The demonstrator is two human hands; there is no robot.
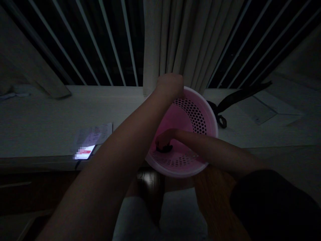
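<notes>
A pink perforated plastic basket (200,115) rests tilted against the edge of a white window ledge, its opening toward me. My left hand (170,85) is closed over the basket's far rim and holds it. My right hand (164,140) reaches inside the basket, its fingers closed on a small dark object (165,147) at the bottom; the scene is too dim to name that object.
A lit phone (85,152) lies on papers (96,134) on the white ledge (50,113) to the left. A dark strap-like thing (235,97) lies right of the basket. Curtains (185,40) and window bars stand behind. My knees are below.
</notes>
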